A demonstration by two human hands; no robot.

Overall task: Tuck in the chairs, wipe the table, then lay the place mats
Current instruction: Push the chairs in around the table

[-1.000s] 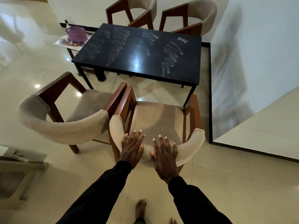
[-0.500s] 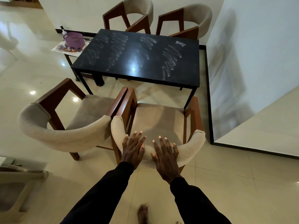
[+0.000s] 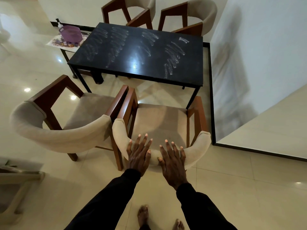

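Here, the left hand [image 3: 138,156] and right hand [image 3: 172,163] lie flat, fingers straight and spread, on the padded backrest of the nearer chair [image 3: 159,123]. This chair stands just short of the black bench [image 3: 141,52], with a second chair [image 3: 86,110] just beside it on the left. Pale smear marks [image 3: 174,57] streak the bench top. A purple basket [image 3: 70,34] sits on a patterned sheet [image 3: 56,43] by its far left corner.

Your left hand [image 3: 138,157] and right hand [image 3: 172,163] lie on the backrest of the near right chair [image 3: 159,120], before the table [image 3: 136,52]. The near left chair [image 3: 66,130] stands just beside it. The far left chair [image 3: 132,12] and far right chair [image 3: 191,15] stand behind the table, a basket [image 3: 70,34] left of it.
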